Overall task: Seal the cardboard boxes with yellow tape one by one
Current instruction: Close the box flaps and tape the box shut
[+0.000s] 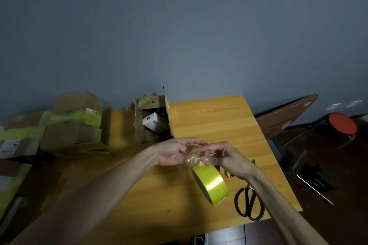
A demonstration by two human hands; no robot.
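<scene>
Two hands — left hand [171,151], right hand [229,158] — pinch yellow tape [214,184] at its end.

Single head-worn wide-angle view, looking forward and down, close above wooden table [209,117], wall beyond

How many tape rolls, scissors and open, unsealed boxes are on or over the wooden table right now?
yellow tape roll: 1
scissors: 1
open cardboard box: 1
Total: 3
</scene>
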